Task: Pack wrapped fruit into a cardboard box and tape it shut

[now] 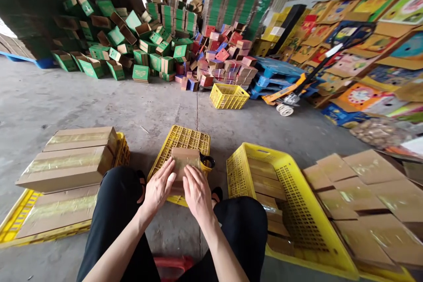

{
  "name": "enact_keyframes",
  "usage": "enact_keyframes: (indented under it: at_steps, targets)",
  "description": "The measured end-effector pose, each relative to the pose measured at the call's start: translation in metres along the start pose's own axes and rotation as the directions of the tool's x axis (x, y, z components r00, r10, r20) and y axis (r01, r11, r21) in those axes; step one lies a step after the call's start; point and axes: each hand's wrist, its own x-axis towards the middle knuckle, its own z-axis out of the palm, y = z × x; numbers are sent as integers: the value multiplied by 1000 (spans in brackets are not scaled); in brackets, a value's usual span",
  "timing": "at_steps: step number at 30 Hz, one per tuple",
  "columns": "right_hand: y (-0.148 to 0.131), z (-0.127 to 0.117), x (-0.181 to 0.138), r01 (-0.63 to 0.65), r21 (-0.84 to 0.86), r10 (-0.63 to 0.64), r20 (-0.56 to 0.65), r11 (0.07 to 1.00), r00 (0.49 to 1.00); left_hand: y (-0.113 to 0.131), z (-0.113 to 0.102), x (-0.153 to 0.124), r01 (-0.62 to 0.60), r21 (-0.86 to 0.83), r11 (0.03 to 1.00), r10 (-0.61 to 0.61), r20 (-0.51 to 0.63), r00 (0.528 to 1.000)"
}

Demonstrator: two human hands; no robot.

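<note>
A small brown cardboard box (185,155) with clear tape over its top lies on an upturned yellow crate (180,136) between my knees. My left hand (161,181) rests flat along the box's left side, fingers stretched forward. On the nearer right part of the box lies my right hand (197,187), its fingers also straight. Neither hand grips the box. Just right of the box, a black-handled tape dispenser (207,161) sits at the crate's edge. The box's lower near part is partly covered by my hands.
Larger taped boxes (71,163) are stacked on a yellow crate at left. At right stands a yellow crate (287,185) holding several boxes, with more taped boxes (366,202) beyond. Farther off are a yellow basket (229,96), a pallet jack (291,92) and heaped green boxes (115,35).
</note>
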Motion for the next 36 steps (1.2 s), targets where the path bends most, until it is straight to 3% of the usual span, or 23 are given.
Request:
enact_keyframes:
  at_steps: [4, 8, 14, 24, 31, 36]
  targets:
    - [5, 2, -8, -16, -44, 14, -48, 999, 999, -3, -6, 3, -77, 195, 978, 79, -5, 997]
    - [1, 7, -11, -25, -21, 23, -53, 999, 998, 8, -5, 6, -105, 334, 937, 112, -2, 994]
    - [9, 1, -11, -6, 32, 8, -41, 999, 999, 31, 4, 11, -315, 261, 913, 283, 155, 947]
    - [23, 2, -19, -39, 99, 54, -149, 994, 987, 28, 6, 12, -347, 270, 898, 315, 156, 936]
    - [28, -4, -12, -46, 118, 65, -156, 992, 986, 43, 15, 14, -343, 425, 838, 292, 182, 939]
    - [31, -11, -2, -30, 130, 46, -124, 991, 991, 51, 19, 20, -369, 354, 859, 307, 220, 926]
